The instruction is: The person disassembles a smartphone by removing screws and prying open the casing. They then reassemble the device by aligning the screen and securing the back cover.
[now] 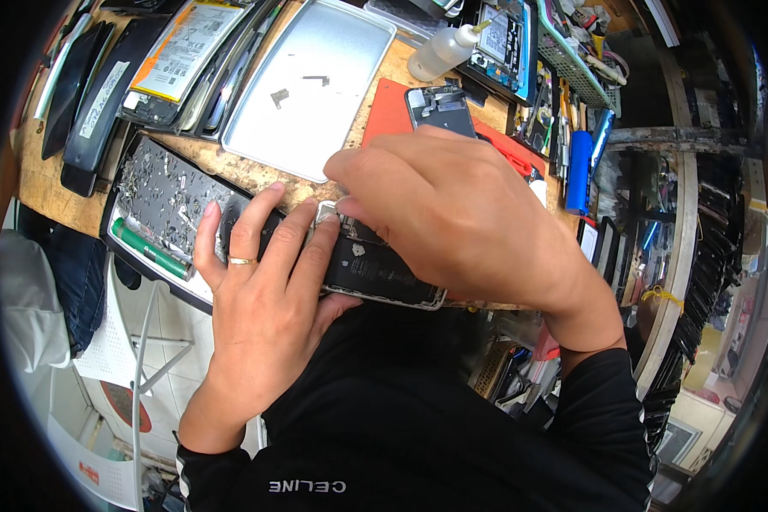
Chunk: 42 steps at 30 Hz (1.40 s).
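Observation:
An opened phone [375,273] with a black battery and silver frame lies at the bench's front edge. My left hand [260,299] grips its left end, fingertips on top and thumb at the lower edge. My right hand [448,205] is curled over the phone's upper part, thumb and fingers pinched; what they hold is hidden. A tray of small screws and parts [158,188] with a green cylinder [149,247] sits left of the phone, partly behind my left hand.
A white metal tray [303,102], red mat [384,107], dropper bottle [439,53] and second phone [439,111] are at the back. Stacked phones [179,60] stand back left, a blue cylinder [578,171] right. A folding chair [102,435] is below left, a wooden rail [674,264] right.

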Each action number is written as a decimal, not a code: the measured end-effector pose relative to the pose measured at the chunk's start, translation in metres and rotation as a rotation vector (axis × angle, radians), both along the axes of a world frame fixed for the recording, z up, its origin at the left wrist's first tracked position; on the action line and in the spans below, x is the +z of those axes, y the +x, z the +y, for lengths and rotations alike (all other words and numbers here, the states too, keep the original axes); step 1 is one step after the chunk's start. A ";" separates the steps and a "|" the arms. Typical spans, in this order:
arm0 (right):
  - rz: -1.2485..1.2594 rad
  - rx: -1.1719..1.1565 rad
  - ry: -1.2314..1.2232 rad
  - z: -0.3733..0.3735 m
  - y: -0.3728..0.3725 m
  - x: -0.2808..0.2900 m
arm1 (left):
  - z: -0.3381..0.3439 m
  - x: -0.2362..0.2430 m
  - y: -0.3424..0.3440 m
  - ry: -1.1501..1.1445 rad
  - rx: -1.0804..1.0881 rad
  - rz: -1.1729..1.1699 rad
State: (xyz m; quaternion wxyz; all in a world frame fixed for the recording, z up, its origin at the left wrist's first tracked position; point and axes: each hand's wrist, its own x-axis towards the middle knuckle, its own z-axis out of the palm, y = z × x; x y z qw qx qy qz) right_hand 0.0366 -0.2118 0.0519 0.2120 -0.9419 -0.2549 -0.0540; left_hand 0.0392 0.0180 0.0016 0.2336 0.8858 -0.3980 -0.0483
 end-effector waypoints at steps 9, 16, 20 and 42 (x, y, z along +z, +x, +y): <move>-0.094 -0.107 0.153 -0.004 -0.010 -0.020 | -0.001 0.000 -0.001 0.019 0.004 -0.014; -0.114 -0.122 0.150 -0.004 -0.015 -0.024 | -0.001 0.001 -0.001 0.022 0.011 0.000; -0.131 -0.088 0.150 -0.004 -0.014 -0.023 | -0.002 0.001 -0.001 0.029 0.031 0.012; 0.028 0.162 -0.076 0.006 0.014 0.010 | 0.003 -0.003 0.000 -0.030 -0.011 -0.008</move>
